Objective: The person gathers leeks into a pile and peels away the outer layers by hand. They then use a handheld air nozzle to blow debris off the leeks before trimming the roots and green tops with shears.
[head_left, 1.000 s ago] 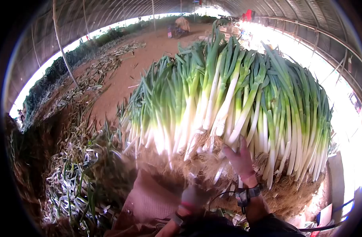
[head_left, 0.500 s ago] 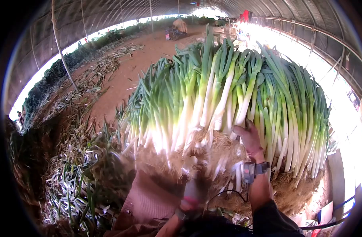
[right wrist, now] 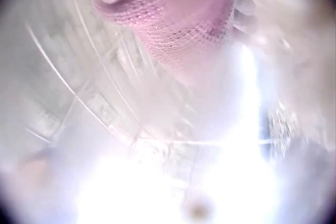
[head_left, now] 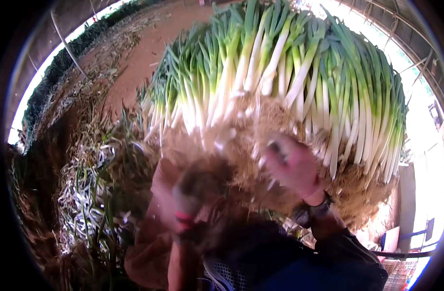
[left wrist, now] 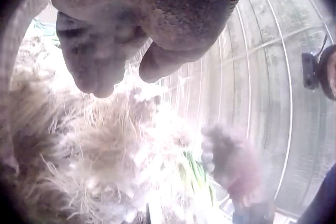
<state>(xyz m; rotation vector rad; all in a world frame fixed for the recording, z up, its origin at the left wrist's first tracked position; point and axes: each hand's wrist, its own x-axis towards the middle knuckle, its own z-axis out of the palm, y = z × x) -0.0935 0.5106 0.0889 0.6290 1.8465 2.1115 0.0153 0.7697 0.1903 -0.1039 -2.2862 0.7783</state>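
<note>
A big heap of long green onions (head_left: 299,72), white stalks toward me and green tops away, fills the middle of the head view. Their shaggy brown roots (head_left: 251,167) face my body. My gloved left hand (head_left: 195,191), blurred with a red cuff, is over the sacking-like cloth in front of me. In the left wrist view its bent fingers (left wrist: 97,56) hang apart from the thumb, with no onion between them. My right hand (head_left: 294,162), in a pinkish glove, hovers near the roots, fingers loosely bent and no stalk showing in it.
Stripped leaves and peelings (head_left: 93,184) are piled on the left. Bare brown soil (head_left: 144,53) runs behind them, beside a slanted pole (head_left: 69,46). A pinkish-brown cloth (head_left: 151,242) covers my lap area. A plastic crate (head_left: 399,274) stands at the lower right.
The head view has tipped downward, so the heap sits higher. My right hand has come away from the white stalks toward me. My left hand has shifted left over the cloth.
</note>
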